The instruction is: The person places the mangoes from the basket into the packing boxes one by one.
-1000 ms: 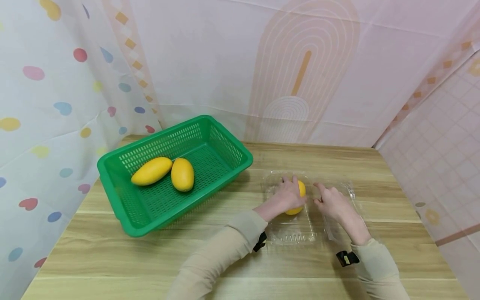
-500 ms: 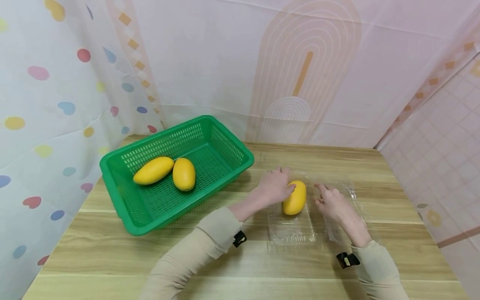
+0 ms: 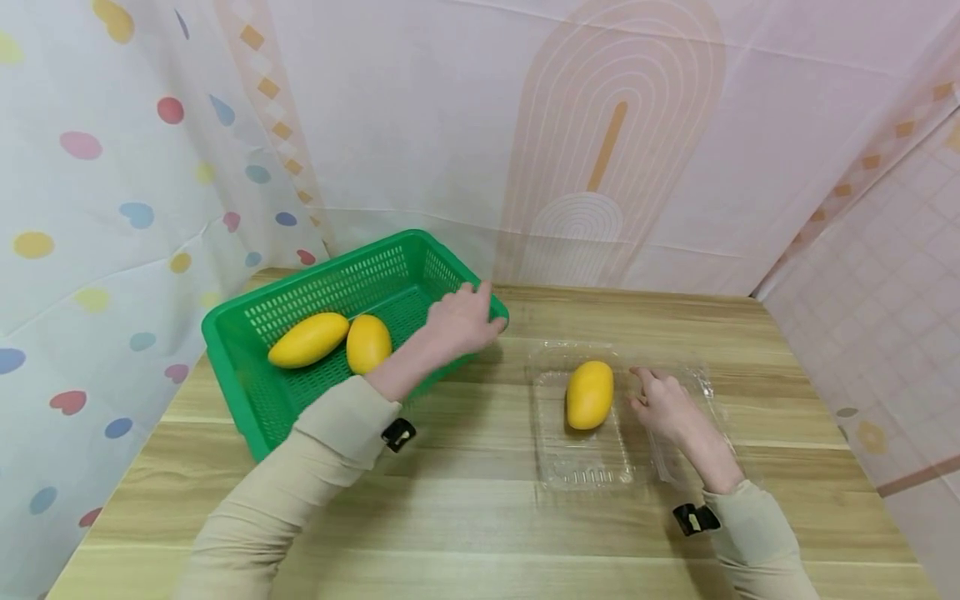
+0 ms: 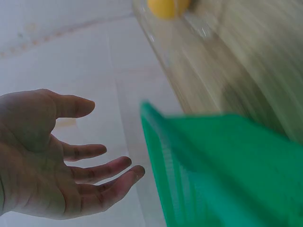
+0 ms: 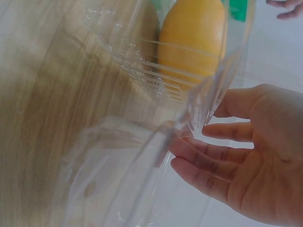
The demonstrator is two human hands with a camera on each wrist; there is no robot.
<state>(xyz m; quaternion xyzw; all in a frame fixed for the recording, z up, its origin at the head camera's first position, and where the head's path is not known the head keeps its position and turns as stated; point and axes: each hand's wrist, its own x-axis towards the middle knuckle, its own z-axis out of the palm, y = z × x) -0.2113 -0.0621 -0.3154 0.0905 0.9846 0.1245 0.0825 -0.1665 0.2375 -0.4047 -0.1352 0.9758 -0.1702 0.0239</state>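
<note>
A yellow mango (image 3: 589,395) lies in the base of a clear plastic clamshell box (image 3: 585,462), whose lid (image 3: 693,375) is folded out to the right. At the hinge side, my right hand (image 3: 667,408) holds the box's rim; in the right wrist view its fingers (image 5: 199,158) meet the plastic edge. Above the right end of a green basket (image 3: 240,400) is my left hand (image 3: 461,321), fingers loosely spread and holding nothing. Inside the basket are two more mangoes, one lying slanted (image 3: 309,340), the other (image 3: 368,343) partly hidden by the left forearm.
All of this stands on a wooden table (image 3: 480,533). Patterned cloth curtains (image 3: 420,125) hang behind it and at both sides. The basket's raised rim runs between the left hand and the mangoes in the left wrist view.
My left hand has let go of the mango in the box and moved left, over the basket's right end. The right hand stays at the box's edge.
</note>
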